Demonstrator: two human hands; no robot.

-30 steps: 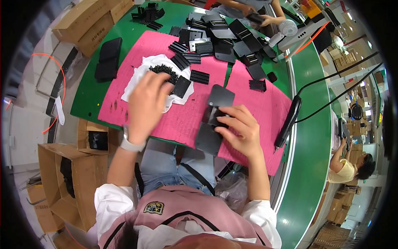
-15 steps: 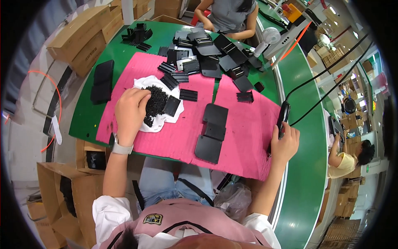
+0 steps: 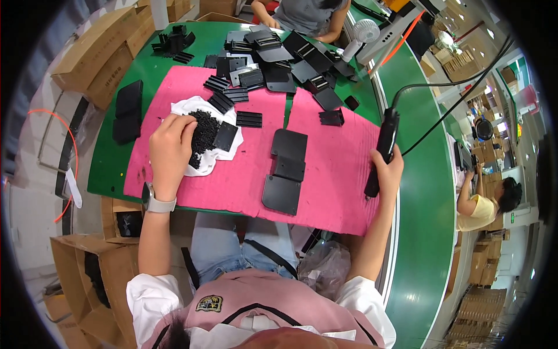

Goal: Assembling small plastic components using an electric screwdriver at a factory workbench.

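Note:
My left hand (image 3: 168, 154) is at the near-left edge of a heap of small black screws (image 3: 204, 138), thumb and fingertips pinched together. Whatever is between the fingertips is too small to make out. The screws lie on a white cloth (image 3: 181, 107), beside a small black flat piece (image 3: 225, 136). In my right hand (image 3: 389, 170) is a black corded electric screwdriver (image 3: 384, 142), its tip tilted down over the right edge of a pink sheet (image 3: 334, 195). Between my hands lies a black hinged-looking assembly (image 3: 282, 195) of two plates with a bracket between them.
Black plates and brackets (image 3: 279, 75) are heaped at the back of the green table (image 3: 415, 262). Ribbed black pieces (image 3: 249, 119) lie near the cloth. Another black assembly (image 3: 127, 111) is at left. A small white fan (image 3: 365, 31) stands back right; a person sits across.
My right hand has lifted the electric screwdriver, and its tip now points down toward the sheet's edge. My left hand stays at the screws. The whole view has shifted slightly.

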